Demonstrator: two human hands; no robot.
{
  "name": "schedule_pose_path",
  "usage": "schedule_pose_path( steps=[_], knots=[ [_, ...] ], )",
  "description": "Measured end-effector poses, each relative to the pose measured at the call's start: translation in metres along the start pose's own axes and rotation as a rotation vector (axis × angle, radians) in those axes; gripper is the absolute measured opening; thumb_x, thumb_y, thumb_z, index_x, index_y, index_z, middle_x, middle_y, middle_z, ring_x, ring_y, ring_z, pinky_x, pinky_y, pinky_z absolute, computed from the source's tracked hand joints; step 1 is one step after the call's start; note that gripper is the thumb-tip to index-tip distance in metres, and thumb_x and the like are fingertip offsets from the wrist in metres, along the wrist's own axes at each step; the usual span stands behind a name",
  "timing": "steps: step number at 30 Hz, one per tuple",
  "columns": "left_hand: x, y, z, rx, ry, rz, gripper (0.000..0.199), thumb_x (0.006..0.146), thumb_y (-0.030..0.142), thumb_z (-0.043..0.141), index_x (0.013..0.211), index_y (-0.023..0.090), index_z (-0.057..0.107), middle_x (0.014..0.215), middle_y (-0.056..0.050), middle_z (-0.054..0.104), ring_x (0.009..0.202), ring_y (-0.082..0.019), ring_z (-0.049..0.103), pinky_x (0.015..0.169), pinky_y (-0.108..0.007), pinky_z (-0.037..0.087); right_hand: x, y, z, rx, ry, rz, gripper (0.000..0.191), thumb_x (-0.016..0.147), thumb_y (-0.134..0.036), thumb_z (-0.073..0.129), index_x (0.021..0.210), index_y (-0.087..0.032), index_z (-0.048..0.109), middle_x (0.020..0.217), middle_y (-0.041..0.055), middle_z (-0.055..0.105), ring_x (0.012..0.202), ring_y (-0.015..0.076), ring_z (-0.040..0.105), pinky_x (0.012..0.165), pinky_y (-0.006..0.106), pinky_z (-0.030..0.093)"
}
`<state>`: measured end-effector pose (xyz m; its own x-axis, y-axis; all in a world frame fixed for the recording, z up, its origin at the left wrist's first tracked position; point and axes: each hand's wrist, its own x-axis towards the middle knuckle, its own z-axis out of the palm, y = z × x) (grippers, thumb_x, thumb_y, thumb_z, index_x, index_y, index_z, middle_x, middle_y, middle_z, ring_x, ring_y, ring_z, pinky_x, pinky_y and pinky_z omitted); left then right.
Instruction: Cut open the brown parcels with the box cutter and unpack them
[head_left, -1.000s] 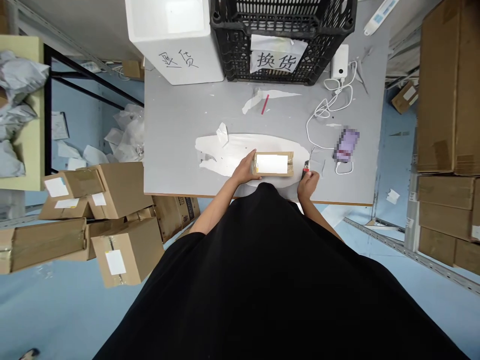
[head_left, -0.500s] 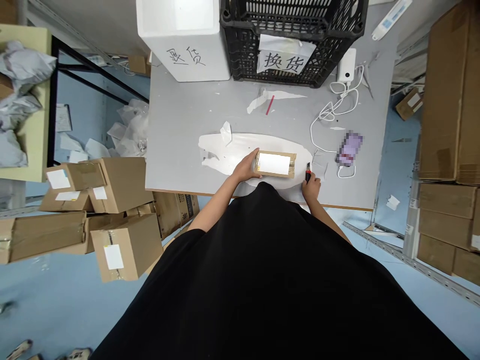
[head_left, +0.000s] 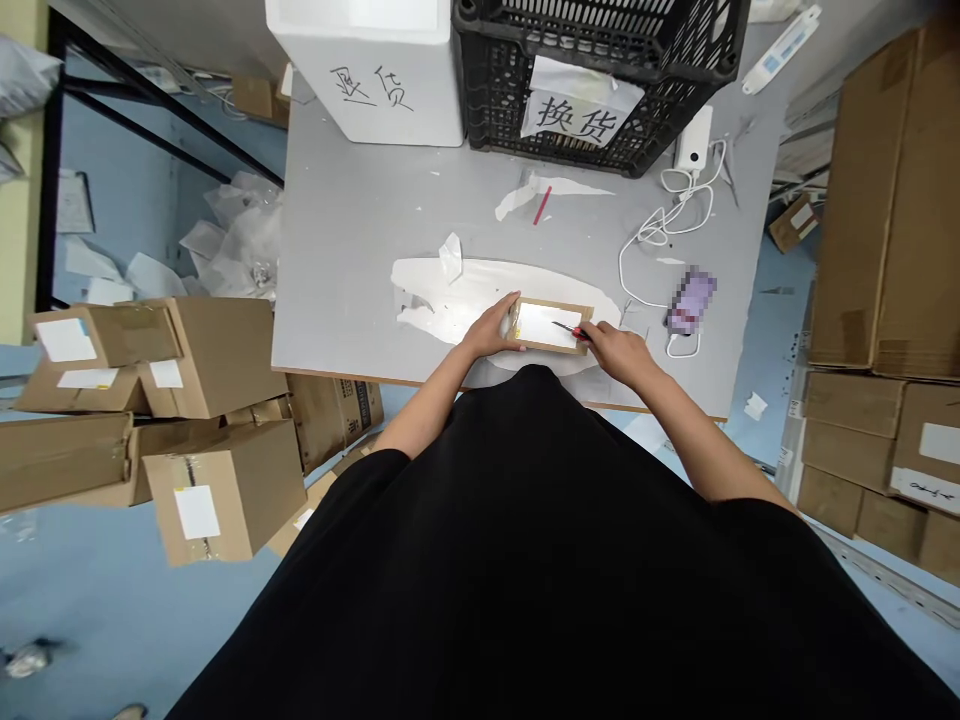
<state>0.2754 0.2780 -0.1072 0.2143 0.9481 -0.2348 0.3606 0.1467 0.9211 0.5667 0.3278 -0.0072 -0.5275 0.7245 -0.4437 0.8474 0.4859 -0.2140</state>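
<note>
Left grip (head_left: 493, 330) held box (head_left: 551, 340) at nine o'clock; right grip (head_left: 615, 350) held cutter (head_left: 579, 333), blade over label (head_left: 534, 322). Box looked shut, no cut visible.

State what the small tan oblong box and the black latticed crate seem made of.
Small tan oblong box: likely cardboard, matt and plain brown; the shiny strip at its left end suggests tape.
Black latticed crate: probably moulded plastic with a dull sheen, judging by its regular open lattice. The white sign on its near side looks like wrinkled paper.
</note>
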Motion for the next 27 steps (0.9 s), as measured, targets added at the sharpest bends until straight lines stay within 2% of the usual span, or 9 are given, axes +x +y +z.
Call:
schedule_pose_path(
  steps=[3, 6, 10, 13, 16, 27],
  knots=[
    [0.0, -0.001, 0.001, 0.013, 0.006, 0.021, 0.123, 0.056, 0.045, 0.091, 0.158, 0.022, 0.028, 0.165, -0.012, 0.026, 0.153, -0.034, 0.022, 0.126, -0.044, 0.019, 0.031, -0.029, -0.005, -0.043, -0.067, -0.099, 0.046, 0.097, -0.024, 0.046, 0.141, -0.03, 0.054, 0.105, 0.0123, 0.067, 0.084, 0.0278, 0.065, 0.08, 0.042, 0.043],
    [0.0, -0.001, 0.001, 0.007, 0.008, 0.036, 0.122, 0.057, 0.048, 0.091, 0.158, 0.02, 0.027, 0.165, -0.012, 0.026, 0.153, -0.034, 0.022, 0.126, -0.044, 0.019, 0.052, -0.047, -0.007, -0.07, -0.111, -0.186, 0.052, 0.096, -0.018, 0.049, 0.145, -0.035, 0.052, 0.1, 0.0097, 0.068, 0.086, 0.0262, 0.065, 0.082, 0.04, 0.042],
    [0.001, -0.003, 0.0, 0.007, 0.002, 0.037, 0.123, 0.058, 0.053, 0.089, 0.159, 0.023, 0.026, 0.165, -0.012, 0.026, 0.152, -0.035, 0.025, 0.125, -0.046, 0.022, 0.06, -0.061, -0.017, -0.298, -0.187, -0.26, 0.06, 0.099, -0.018, 0.043, 0.153, -0.042, 0.038, 0.114, 0.0112, 0.066, 0.089, 0.0241, 0.065, 0.075, 0.035, 0.041],
    [0.001, -0.004, 0.0, 0.033, -0.014, 0.025, 0.125, 0.058, 0.056, 0.088, 0.16, 0.025, 0.023, 0.165, -0.011, 0.026, 0.151, -0.035, 0.027, 0.124, -0.047, 0.025, 0.061, -0.067, -0.025, -0.409, -0.25, -0.282, 0.062, 0.102, -0.022, 0.035, 0.158, -0.045, 0.022, 0.121, 0.0129, 0.064, 0.09, 0.0241, 0.065, 0.071, 0.032, 0.039],
    [0.001, -0.004, -0.001, 0.055, -0.013, 0.023, 0.125, 0.059, 0.057, 0.087, 0.16, 0.024, 0.022, 0.165, -0.011, 0.026, 0.151, -0.035, 0.028, 0.124, -0.047, 0.027, 0.061, -0.069, -0.029, -0.449, -0.291, -0.277, 0.063, 0.103, -0.022, 0.03, 0.159, -0.046, 0.015, 0.123, 0.0141, 0.062, 0.093, 0.0252, 0.065, 0.072, 0.032, 0.039],
    [0.002, -0.004, -0.003, 0.177, -0.047, -0.006, 0.123, 0.062, 0.056, 0.083, 0.161, 0.025, 0.017, 0.166, -0.009, 0.025, 0.151, -0.032, 0.029, 0.123, -0.046, 0.028, 0.069, -0.067, -0.021, -0.441, -0.308, -0.281, 0.061, 0.104, -0.025, 0.029, 0.158, -0.049, 0.014, 0.123, 0.0132, 0.062, 0.098, 0.0277, 0.064, 0.077, 0.036, 0.04]
  ],
)
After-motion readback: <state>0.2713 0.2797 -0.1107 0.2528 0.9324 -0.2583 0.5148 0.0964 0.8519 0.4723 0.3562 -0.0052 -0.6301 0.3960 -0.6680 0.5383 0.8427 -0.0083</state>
